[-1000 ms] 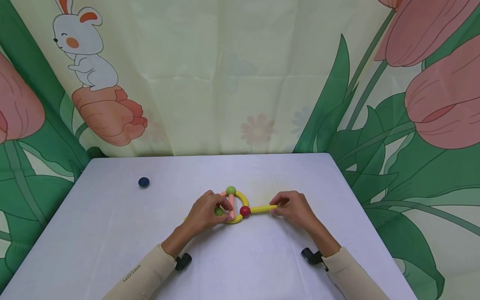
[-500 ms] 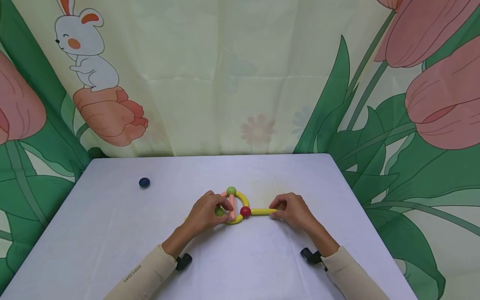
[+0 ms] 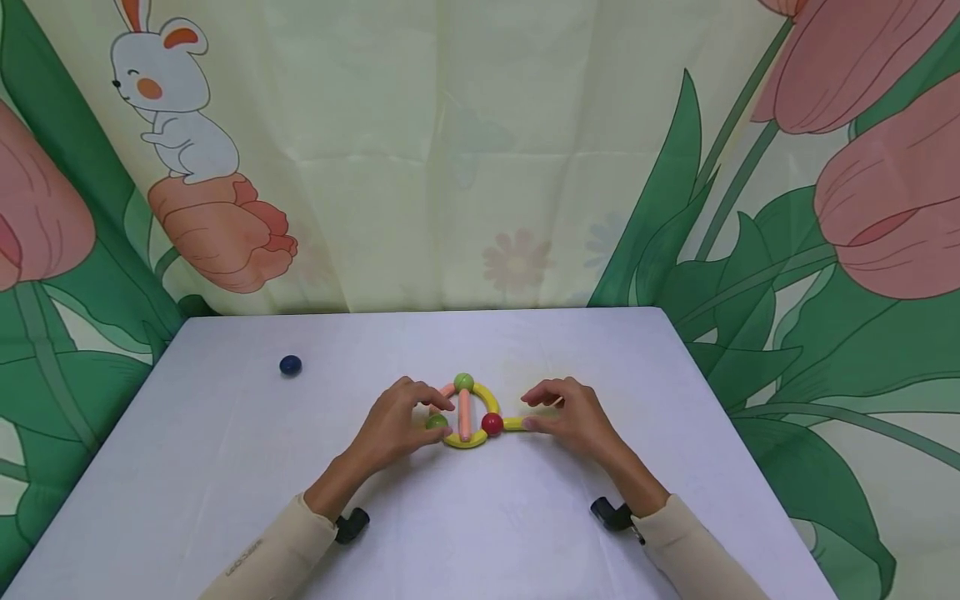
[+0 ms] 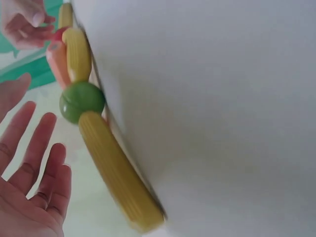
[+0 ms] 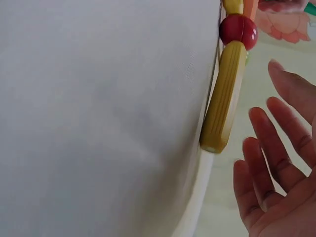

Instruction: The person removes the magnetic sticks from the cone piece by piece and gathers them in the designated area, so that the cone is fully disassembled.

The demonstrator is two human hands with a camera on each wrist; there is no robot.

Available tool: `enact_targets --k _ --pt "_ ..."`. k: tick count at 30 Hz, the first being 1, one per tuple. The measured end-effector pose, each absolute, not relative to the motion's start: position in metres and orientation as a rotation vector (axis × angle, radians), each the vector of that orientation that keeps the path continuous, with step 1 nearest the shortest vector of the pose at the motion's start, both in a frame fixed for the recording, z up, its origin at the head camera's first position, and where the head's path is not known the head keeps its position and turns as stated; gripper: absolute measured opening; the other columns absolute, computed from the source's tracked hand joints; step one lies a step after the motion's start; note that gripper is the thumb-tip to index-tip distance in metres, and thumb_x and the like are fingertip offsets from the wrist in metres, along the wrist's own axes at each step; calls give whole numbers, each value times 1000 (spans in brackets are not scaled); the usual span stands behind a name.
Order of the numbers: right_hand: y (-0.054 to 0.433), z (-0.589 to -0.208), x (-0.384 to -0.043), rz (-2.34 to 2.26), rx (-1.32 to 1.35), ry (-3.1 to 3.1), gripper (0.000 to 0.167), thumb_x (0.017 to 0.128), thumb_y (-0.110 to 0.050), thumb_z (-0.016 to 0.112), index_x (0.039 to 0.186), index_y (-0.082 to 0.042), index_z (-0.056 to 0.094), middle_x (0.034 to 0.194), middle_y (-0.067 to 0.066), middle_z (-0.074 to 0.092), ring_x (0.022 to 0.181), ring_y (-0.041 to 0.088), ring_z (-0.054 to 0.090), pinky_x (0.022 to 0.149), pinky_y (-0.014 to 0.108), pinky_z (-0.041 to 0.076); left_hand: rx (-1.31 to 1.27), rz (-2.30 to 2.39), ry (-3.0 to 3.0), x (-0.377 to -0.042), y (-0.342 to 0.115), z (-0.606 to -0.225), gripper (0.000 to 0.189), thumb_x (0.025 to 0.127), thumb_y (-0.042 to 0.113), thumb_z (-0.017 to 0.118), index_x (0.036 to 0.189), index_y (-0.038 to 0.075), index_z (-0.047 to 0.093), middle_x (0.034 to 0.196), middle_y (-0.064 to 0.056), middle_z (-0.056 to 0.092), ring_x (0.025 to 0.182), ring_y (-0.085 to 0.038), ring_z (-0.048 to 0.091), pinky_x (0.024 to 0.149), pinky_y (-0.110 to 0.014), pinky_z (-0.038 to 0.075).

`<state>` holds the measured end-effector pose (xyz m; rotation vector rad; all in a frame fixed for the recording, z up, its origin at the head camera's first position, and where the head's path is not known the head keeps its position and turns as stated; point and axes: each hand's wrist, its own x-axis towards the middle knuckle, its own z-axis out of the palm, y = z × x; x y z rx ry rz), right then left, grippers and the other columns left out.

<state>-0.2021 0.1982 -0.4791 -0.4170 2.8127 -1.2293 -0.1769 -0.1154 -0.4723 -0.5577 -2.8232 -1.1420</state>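
Note:
A ring of curved yellow sticks [image 3: 467, 442] and pink sticks lies on the table, joined by a red ball [image 3: 492, 424], a green ball [image 3: 463, 382] at the top and another green ball [image 3: 437, 422] at the left. Inside it stretches a straight pink stick [image 3: 465, 415]. Straight yellow sticks extend outward, one [image 4: 118, 173] from the left green ball and one [image 5: 224, 98] from the red ball. My left hand [image 3: 393, 423] is beside the left green ball, fingers spread and apart from it. With loose fingers, my right hand [image 3: 573, 421] hovers by the right yellow stick, holding nothing.
A dark blue ball [image 3: 290, 365] sits at the back left of the white-covered table [image 3: 480, 533]. Behind the table hangs a printed curtain [image 3: 375, 167] with a rabbit and tulips.
Both hands have loosened and opened. My right hand has let go of the right yellow stick and shifted slightly left. My left hand has drawn back left from the straight pink stick.

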Motion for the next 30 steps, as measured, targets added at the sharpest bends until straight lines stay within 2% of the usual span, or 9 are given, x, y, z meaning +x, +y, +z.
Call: enact_targets --k 5,13,21,26,30 --pt "183 -476 -200 -1300 -485 2795 32 80 -22 95 108 -22 80 102 -7 78 103 20 66 95 48 57 -510 -1146 -2811 -174 -129 -473 29 81 23 94 108 22 82 107 9 78 108 -24 63 91 -44 53" --pt "159 -472 -200 -1353 -571 2758 34 80 -24 95 110 -19 80 104 -7 77 102 17 65 96 47 55 -499 -1131 -2807 -171 -147 -475 32 81 24 95 110 23 82 108 4 79 107 -23 64 94 -50 55" --pt "139 -475 -202 -1400 -660 2705 33 82 -16 94 111 -18 80 102 -7 78 103 24 67 96 51 56 -461 -1074 -2865 -170 -162 -479 30 82 25 94 109 21 82 107 5 78 104 -21 64 92 -46 54" --pt "128 -475 -202 -1407 -656 2679 34 80 -18 95 111 -21 80 102 -9 78 103 19 66 92 47 59 -423 -1039 -2908 -170 -169 -482 28 81 23 94 107 22 82 105 7 78 102 -19 63 90 -41 53" --pt "119 -476 -204 -1401 -730 2666 34 81 -19 95 111 -17 80 102 -3 79 101 19 65 90 46 60 -413 -1015 -2942 -169 -174 -483 27 82 21 93 106 22 81 103 7 77 100 -17 63 89 -39 53"
